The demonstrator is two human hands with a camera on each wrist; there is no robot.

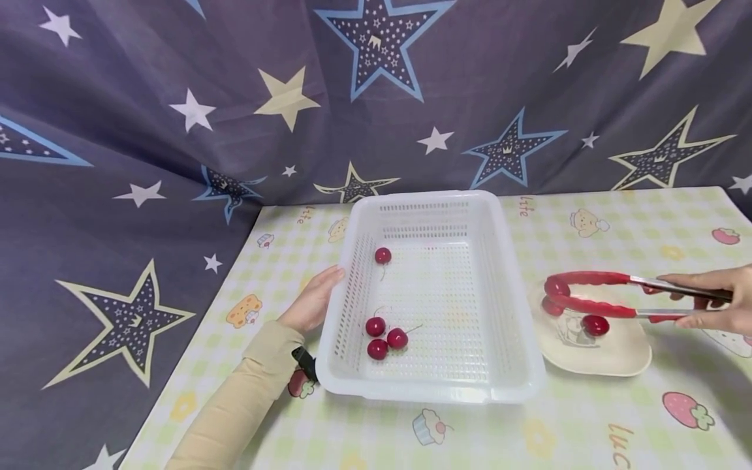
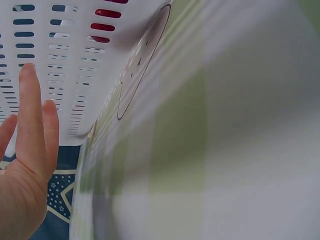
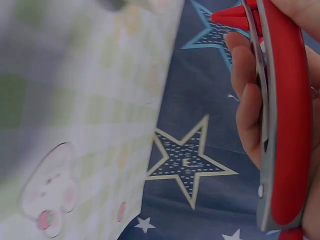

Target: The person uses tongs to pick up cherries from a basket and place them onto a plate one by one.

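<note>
My left hand (image 1: 311, 301) touches the left side of a white plastic basket (image 1: 519, 294), and its fingers (image 2: 31, 120) lie straight along the slotted wall in the left wrist view. Several red cherries lie inside, one cherry (image 1: 383, 255) further back and a cluster with another cherry (image 1: 377, 349) nearer the front. At the right, my right hand (image 1: 719, 303) grips red-and-silver tongs (image 1: 605, 309). Their red tips reach over a cream plate (image 1: 623, 365), beside a cherry (image 1: 555, 286); whether they pinch it I cannot tell. Another cherry (image 1: 596, 325) sits on the plate, right of the tips.
A green checked tablecloth (image 1: 482, 434) with cartoon prints covers the table. Dark cloth with stars (image 1: 284, 98) hangs behind and at the left. The plate stands close against the basket's right side. A small black object (image 1: 304, 363) is at my left wrist.
</note>
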